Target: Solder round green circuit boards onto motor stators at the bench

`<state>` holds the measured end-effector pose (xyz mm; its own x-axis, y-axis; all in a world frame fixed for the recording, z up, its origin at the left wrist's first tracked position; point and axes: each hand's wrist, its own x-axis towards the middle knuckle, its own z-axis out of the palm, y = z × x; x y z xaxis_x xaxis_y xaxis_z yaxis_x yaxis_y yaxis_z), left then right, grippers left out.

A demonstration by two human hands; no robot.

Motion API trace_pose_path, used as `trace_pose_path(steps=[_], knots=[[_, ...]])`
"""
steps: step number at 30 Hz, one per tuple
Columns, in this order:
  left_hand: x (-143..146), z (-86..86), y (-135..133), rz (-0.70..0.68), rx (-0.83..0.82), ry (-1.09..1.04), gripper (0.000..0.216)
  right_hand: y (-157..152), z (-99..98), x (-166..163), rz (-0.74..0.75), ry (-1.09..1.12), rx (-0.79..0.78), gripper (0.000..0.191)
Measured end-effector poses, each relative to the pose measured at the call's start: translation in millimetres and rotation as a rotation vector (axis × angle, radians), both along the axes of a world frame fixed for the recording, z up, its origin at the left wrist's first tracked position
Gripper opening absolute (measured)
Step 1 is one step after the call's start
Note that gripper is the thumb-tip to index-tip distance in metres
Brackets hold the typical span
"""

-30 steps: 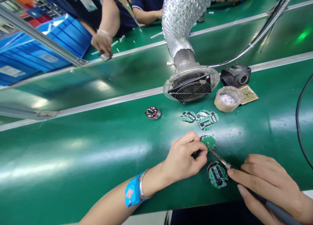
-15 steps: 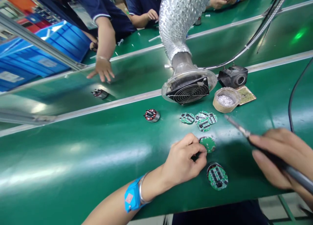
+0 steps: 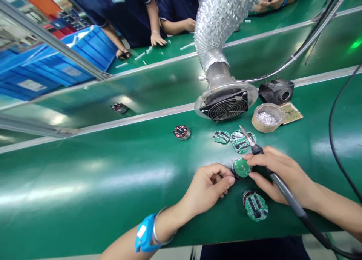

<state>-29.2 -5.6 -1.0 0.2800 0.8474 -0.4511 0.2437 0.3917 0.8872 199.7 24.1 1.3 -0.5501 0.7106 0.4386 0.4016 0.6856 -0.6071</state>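
Gripping soldering iron (image 3: 286, 189) and round board (image 3: 242, 168) edge with right hand (image 3: 295, 175), left hand (image 3: 204, 188) curled close, hold unclear, bench (image 3: 107, 199) roomy leftward

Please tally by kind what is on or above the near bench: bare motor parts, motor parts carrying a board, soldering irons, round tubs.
Bare motor part: 1
Motor parts carrying a board: 2
Soldering iron: 1
Round tub: 1
Total: 5
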Motion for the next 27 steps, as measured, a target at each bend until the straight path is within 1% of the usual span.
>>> trace_pose_path(steps=[2, 4, 7, 11, 14, 16, 19, 22, 25, 27], knots=[[6.9, 1.6, 1.0, 0.029, 0.153, 0.028, 0.02, 3.2, -2.0, -3.4, 0.005, -0.037, 0.002, 0.029], [13.5, 5.0, 3.7, 0.022, 0.276, 0.061, 0.014, 4.1, -4.3, -3.8, 0.005, -0.045, 0.013, 0.032], [20.4, 10.6, 10.5, -0.011, 0.363, 0.121, 0.009, 1.9, -5.1, -2.7, 0.002, -0.034, 0.021, 0.035], [22.2, 15.9, 19.9, -0.091, 0.376, 0.209, 0.012, 2.6, 2.8, -3.9, -0.009, 0.007, -0.034, 0.038], [20.5, 17.7, 23.8, -0.132, 0.373, 0.221, 0.011, 9.6, 10.0, -8.9, 0.001, 0.042, -0.06, 0.033], [19.7, 17.3, 24.6, -0.132, 0.377, 0.218, 0.011, 14.5, 11.5, -13.0, 0.042, 0.049, -0.063, 0.03], [20.1, 14.2, 23.8, -0.108, 0.385, 0.215, 0.011, 16.7, 7.7, -17.2, 0.094, 0.016, -0.087, 0.03], [21.8, 9.8, 22.1, -0.033, 0.445, 0.233, 0.012, 13.1, 0.4, -18.4, 0.089, -0.029, -0.087, 0.032], [23.1, 6.9, 22.1, 0.039, 0.483, 0.229, 0.012, 9.4, -4.3, -17.7, 0.071, 0.008, -0.059, 0.035], [23.6, 6.4, 23.4, 0.047, 0.473, 0.211, 0.011, 8.7, -2.7, -15.7, 0.061, 0.049, -0.046, 0.034]])
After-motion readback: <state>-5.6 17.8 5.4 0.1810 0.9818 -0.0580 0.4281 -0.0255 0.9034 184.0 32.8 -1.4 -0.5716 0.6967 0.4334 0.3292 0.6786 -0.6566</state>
